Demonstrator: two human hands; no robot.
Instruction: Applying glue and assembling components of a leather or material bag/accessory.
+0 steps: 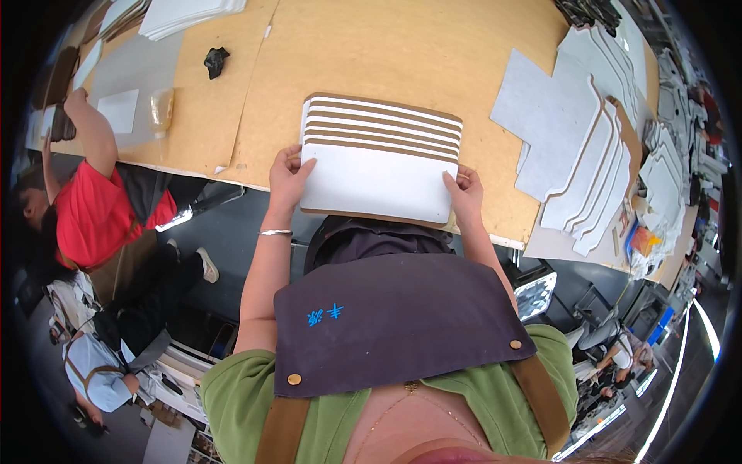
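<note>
In the head view, a fanned stack of white, brown-edged rounded boards (379, 158) is gripped at the near edge of the tan worktable (402, 54), pinched by the left hand (287, 179) and right hand (466, 193) at its sides.

Bright, even light; fisheye bends dark edges; corners perhaps slightly soft.
</note>
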